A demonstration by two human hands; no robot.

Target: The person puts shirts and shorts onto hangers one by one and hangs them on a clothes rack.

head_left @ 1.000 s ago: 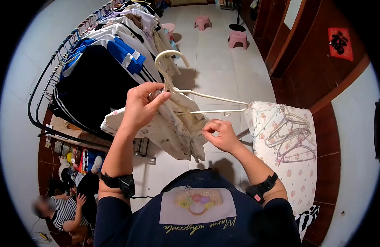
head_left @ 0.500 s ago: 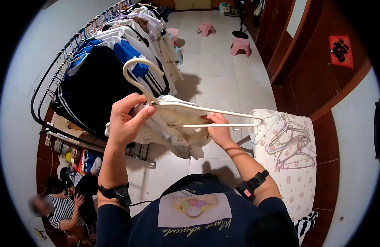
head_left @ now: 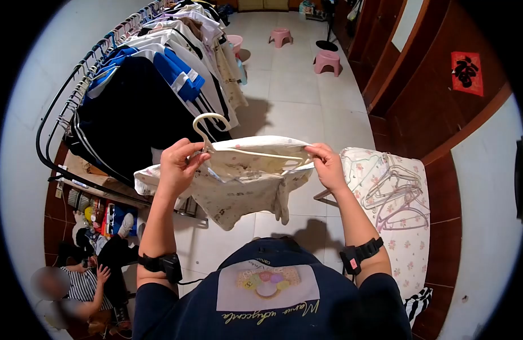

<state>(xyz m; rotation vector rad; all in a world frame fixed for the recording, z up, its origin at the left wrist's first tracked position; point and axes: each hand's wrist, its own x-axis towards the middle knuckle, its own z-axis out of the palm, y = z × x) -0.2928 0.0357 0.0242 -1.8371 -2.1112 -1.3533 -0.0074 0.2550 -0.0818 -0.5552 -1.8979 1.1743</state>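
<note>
Pale tiled floor [head_left: 298,107] spreads below the left hand [head_left: 179,168] and the right hand [head_left: 329,168].

Left fingers are closed on one white hanger [head_left: 256,153], under its hook; right fingers pinch the edge of one printed garment [head_left: 241,195], which hangs between them. If the right pinch loosens, the cloth may, I judge, slip off the hanger's end. Left of the fingers stands one full clothes rack [head_left: 37,135]; ahead are two pink stools [head_left: 328,61]; to the right, several loose hangers [head_left: 398,190], too tangled to count, lie on one flowered cover [head_left: 406,255].
</note>
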